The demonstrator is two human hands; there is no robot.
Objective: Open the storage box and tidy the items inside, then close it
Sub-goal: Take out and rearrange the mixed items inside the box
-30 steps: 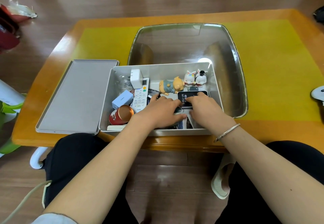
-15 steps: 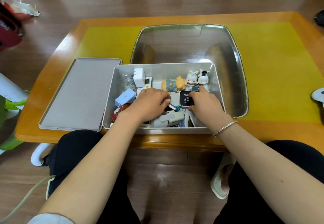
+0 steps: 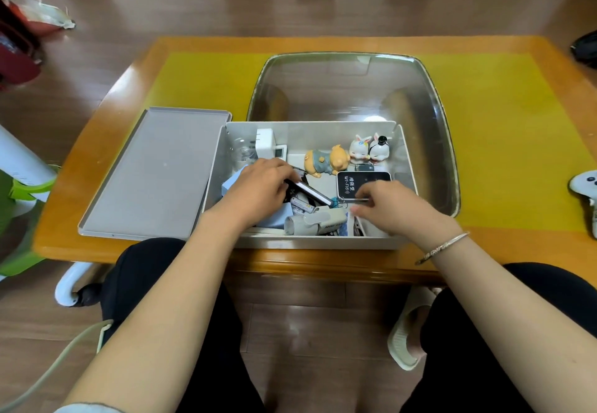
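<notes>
The open grey storage box [image 3: 323, 242] sits at the table's near edge, and its lid [image 3: 155, 180] lies flat beside it on the left. Inside are a pig figurine [image 3: 326, 160], two rabbit figurines [image 3: 370, 151], a black Wi-Fi device [image 3: 361, 180], a white charger [image 3: 265, 143], a blue box [image 3: 231, 185] and a white cylindrical gadget [image 3: 318, 222]. My left hand [image 3: 258, 188] grips a flat dark device with a silver edge [image 3: 310, 193], tilted above the clutter. My right hand [image 3: 389, 210] pinches a thin metal piece [image 3: 353, 200] just in front of the Wi-Fi device.
Behind the box, a large shiny basin-shaped inset [image 3: 426, 99] is sunk into the yellow-topped table [image 3: 500, 128]. A white game controller [image 3: 585, 184] lies at the table's right edge. A green and white stool [image 3: 22, 186] stands on the left, and my knees are under the near edge.
My left hand moved left and back in the box and now holds the flat dark device raised. My right hand came off the Wi-Fi device and drew back to the thin metal piece.
</notes>
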